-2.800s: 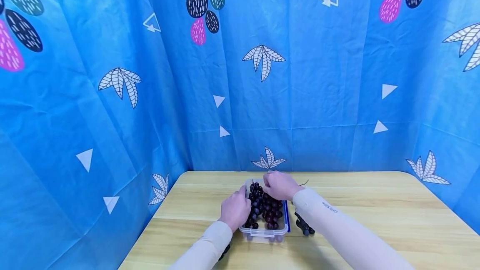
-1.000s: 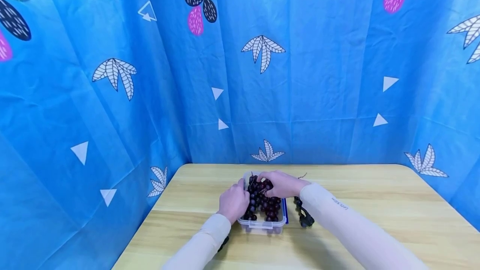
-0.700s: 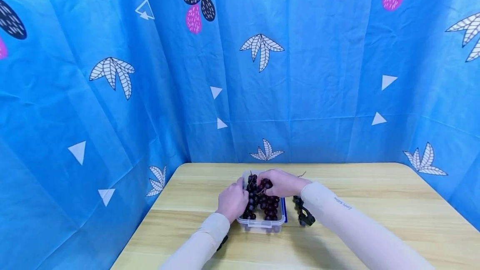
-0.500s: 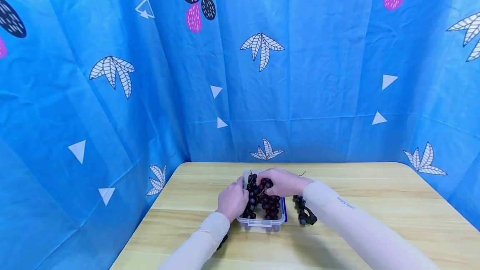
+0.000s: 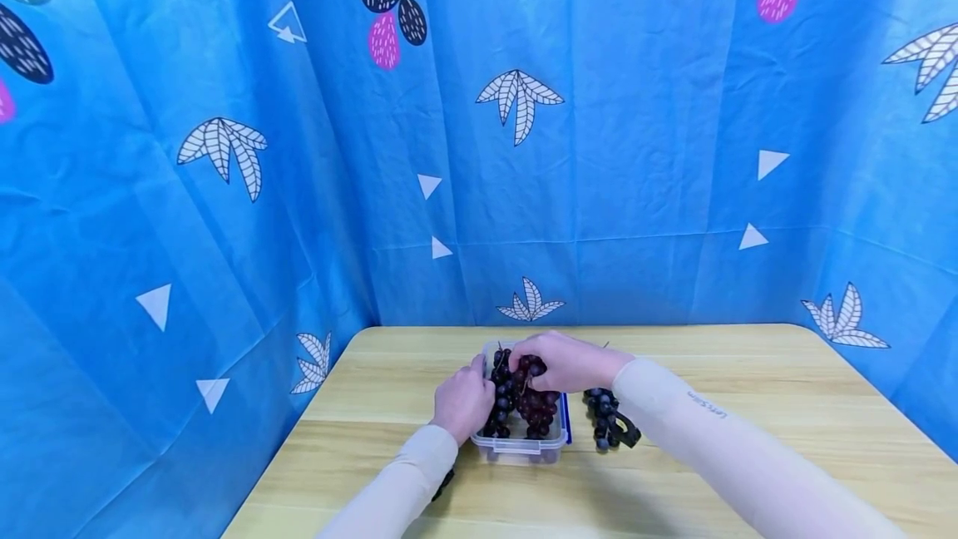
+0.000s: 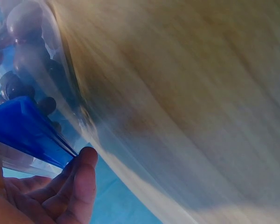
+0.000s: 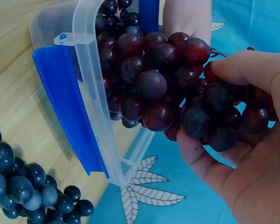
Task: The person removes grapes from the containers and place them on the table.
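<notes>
Red grapes, pinched in the right hand and partly inside the clear container, are best held lightly, with the left hand, which seems to grip the left blue latch, keeping the container steady.

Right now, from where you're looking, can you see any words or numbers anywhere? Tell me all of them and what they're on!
"LetsSlim", as best I can read it: small, slanted letters on the right sleeve; the exact spelling and spacing are hard to be sure of.
No other words or numbers that I can read: none on the plastic box, and the blue curtain shows just pictures, like leaves and triangles.
</notes>
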A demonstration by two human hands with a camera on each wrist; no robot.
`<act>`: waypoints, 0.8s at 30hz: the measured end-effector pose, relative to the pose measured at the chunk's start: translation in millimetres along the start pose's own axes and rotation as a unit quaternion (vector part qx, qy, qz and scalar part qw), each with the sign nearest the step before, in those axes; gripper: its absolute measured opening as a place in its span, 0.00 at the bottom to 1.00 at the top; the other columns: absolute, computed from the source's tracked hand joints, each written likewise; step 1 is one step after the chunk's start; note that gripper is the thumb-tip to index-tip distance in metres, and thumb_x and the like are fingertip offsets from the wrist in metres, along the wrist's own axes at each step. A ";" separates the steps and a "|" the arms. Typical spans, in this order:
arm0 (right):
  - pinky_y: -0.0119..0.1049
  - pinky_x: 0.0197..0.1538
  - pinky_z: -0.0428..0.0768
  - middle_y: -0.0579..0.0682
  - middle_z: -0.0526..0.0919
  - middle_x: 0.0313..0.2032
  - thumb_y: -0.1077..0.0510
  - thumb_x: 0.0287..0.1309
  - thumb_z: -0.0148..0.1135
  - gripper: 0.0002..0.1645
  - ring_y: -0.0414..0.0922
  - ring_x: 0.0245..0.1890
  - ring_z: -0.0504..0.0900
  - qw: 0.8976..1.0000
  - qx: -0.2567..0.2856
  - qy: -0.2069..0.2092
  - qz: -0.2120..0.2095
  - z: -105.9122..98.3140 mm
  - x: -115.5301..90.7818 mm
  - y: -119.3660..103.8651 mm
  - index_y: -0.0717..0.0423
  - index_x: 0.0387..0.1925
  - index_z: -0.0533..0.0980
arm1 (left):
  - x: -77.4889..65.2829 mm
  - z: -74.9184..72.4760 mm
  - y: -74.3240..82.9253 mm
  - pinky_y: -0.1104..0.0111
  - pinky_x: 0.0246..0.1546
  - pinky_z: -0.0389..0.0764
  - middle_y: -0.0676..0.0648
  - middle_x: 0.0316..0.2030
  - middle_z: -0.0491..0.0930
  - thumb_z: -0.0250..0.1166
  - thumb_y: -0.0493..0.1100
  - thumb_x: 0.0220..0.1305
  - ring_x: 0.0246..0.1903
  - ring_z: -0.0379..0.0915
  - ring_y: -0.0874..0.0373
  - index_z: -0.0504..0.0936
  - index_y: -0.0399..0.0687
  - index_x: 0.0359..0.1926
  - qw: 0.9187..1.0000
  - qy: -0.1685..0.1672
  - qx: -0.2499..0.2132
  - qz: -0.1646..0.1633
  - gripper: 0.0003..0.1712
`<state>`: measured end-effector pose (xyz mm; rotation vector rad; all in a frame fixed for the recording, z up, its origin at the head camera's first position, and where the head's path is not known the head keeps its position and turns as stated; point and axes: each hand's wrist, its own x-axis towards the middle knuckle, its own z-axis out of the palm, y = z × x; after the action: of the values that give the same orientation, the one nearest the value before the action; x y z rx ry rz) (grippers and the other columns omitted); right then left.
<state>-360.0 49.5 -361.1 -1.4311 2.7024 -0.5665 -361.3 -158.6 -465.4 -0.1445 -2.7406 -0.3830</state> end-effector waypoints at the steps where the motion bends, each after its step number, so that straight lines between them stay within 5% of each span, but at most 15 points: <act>1: 0.35 0.54 0.73 0.36 0.78 0.49 0.61 0.50 0.63 0.22 0.36 0.51 0.74 1.000 -0.001 0.001 -0.004 -1.8 -1.1 -1.6 0.37 0.45 0.74 | 0.1 0.0 0.0 0.57 0.29 0.77 0.42 0.40 0.81 0.52 0.48 0.60 0.33 0.79 0.49 0.67 0.46 0.63 1.000 0.000 0.000 0.000 0.29; 24: 0.32 0.52 0.75 0.34 0.77 0.47 0.59 0.53 0.61 0.19 0.33 0.49 0.74 0.996 -0.024 0.086 -0.015 -50.5 -38.0 -9.7 0.38 0.46 0.74 | 1.5 -0.8 -1.6 0.62 0.23 0.75 0.43 0.40 0.81 0.52 0.49 0.62 0.25 0.75 0.55 0.66 0.46 0.64 1.000 -0.015 0.000 -0.002 0.29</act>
<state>-340.3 90.3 -316.1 -1.5027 2.8484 -0.6586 -362.6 -160.3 -464.5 -0.1448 -2.7706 -0.3856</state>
